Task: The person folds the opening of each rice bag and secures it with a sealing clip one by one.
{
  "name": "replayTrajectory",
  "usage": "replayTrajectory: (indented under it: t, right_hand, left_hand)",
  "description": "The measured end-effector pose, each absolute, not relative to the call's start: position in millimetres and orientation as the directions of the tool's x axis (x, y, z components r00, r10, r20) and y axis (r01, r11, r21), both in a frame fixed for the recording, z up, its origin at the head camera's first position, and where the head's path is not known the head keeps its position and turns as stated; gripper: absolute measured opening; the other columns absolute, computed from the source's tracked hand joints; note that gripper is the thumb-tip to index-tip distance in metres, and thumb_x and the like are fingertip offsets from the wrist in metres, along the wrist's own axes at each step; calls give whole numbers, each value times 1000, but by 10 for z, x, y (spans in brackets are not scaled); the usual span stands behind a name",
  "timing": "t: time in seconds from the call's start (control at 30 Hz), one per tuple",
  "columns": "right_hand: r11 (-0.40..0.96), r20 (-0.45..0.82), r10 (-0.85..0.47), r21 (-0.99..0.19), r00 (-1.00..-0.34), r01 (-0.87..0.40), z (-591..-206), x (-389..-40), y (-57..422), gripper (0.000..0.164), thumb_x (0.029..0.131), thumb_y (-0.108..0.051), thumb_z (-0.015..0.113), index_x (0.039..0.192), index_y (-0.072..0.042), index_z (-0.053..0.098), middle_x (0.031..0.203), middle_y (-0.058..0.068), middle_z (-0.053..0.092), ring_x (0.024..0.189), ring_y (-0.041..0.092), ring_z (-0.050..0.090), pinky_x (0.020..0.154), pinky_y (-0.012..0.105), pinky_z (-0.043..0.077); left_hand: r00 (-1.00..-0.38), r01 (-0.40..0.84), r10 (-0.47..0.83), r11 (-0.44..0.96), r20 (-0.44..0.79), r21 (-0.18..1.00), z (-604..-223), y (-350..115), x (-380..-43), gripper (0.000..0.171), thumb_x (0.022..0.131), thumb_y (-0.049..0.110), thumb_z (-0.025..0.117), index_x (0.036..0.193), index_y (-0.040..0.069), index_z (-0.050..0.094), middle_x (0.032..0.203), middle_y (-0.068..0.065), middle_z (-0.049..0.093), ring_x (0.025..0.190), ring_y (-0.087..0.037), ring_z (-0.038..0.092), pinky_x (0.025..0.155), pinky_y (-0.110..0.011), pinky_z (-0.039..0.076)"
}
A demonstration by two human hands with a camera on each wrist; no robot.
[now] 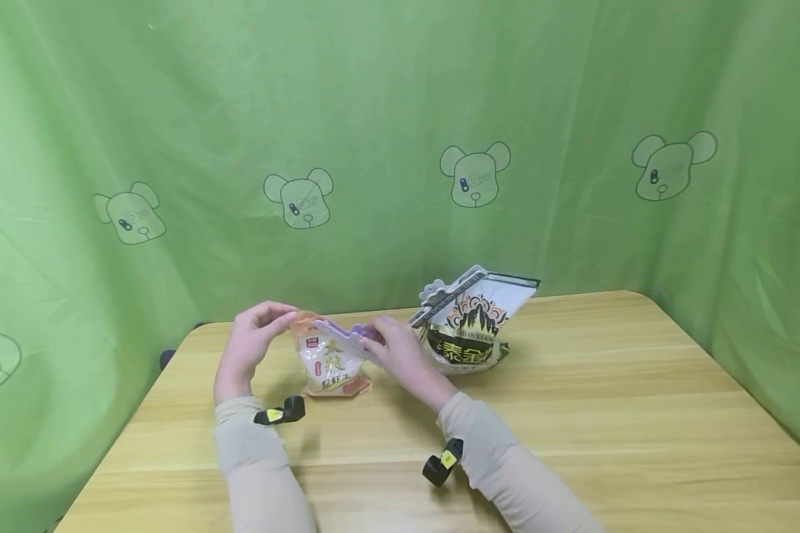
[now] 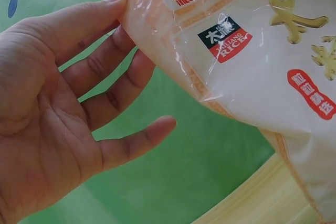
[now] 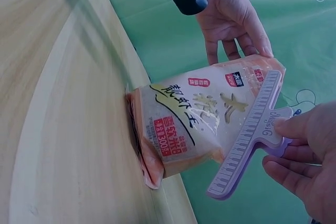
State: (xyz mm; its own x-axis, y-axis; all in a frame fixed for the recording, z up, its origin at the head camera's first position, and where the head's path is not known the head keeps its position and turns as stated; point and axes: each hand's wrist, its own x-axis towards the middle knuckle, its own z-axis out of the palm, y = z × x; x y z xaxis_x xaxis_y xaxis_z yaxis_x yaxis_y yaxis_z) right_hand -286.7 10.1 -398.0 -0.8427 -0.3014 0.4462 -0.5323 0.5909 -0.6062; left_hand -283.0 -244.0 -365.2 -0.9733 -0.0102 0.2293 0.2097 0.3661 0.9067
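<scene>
A small orange-and-white bag of rice stands upright on the table. My left hand pinches its top left corner between thumb and forefinger; the other fingers spread loosely behind, as the left wrist view shows. In my right hand is a purple-and-white sealing clip, thumb on one side of its handle and fingers on the other. The clip's long edge, printed with piano keys, lies slantwise across the upper part of the rice bag. Its lower end sticks out past the bag's side.
Behind my right hand, a black-and-white bag leans on the table with a grey clip across its top. The wooden table ends at a green curtain with bear-head outlines.
</scene>
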Motion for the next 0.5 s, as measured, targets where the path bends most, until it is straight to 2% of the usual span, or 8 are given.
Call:
replayTrajectory:
  t: [0.5]
  right_hand:
    - [541, 507, -298, -609, -809, -581, -3989, -2847, 84, 20, 89, -17, 68, 105, -5, 68, 100, 8, 71, 87, 19, 67, 79, 29, 58]
  left_hand:
    - [-973, 219, 7, 363, 232, 906, -3646, -2429, -2833, 35, 92, 25, 67, 114, -2, 64, 87, 19, 68, 90, -4, 63, 90, -28, 50]
